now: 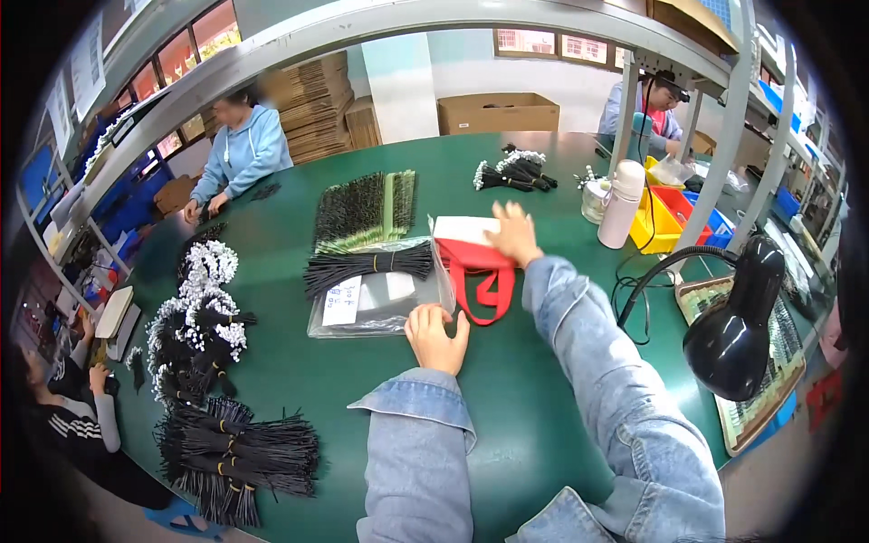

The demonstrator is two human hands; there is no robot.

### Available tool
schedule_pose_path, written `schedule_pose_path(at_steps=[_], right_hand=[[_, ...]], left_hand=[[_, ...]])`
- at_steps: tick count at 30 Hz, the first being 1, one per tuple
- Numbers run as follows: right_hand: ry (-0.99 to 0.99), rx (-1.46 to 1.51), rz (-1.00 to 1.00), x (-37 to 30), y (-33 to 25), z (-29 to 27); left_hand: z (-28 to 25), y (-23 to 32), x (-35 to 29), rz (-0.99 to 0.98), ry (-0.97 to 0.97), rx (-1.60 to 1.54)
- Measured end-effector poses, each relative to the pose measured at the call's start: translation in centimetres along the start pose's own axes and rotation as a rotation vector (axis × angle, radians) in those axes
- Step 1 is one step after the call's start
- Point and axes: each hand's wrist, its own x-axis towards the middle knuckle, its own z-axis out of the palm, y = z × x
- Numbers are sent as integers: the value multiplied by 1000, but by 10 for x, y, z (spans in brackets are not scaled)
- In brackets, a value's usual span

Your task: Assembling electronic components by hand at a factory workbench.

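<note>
My right hand [514, 233] lies with its fingers spread on the right end of a red and white bag [471, 253], whose red strap [496, 303] loops toward me. Beside the lower right corner of a clear plastic bag [385, 317], my left hand [437, 338] has its thumb apart from its curled fingers; whether it touches the plastic is unclear. Across the plastic bag rests a tied bundle of black cables [371, 264], above a white handwritten label [341, 303]. Farther back is a stack of green and black strips [367, 208].
Black cable bundles with white connectors [204, 312] and plain black bundles [240, 452] cover the left side. More connector bundles [516, 170] lie far back. A pink bottle [623, 204], coloured bins [674, 213] and a black lamp [742, 326] stand right. Co-workers sit around the green table [534, 425].
</note>
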Motion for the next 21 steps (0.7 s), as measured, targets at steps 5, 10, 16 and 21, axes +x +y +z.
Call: schedule_pose_path(at_steps=[5,10,16,21], right_hand=[[-89,29,-43,-22,6,23],[-112,25,-69,-27,7,22],[-379,87,-49,-19,-9,6],[-251,118,-59,-35,-42,7]], left_hand=[[0,7,3,-52,-70,-7],[10,-2,-2,-43,-192,152],[26,-26,15,34,-169,226],[29,-44,21,-240,-66,-50]])
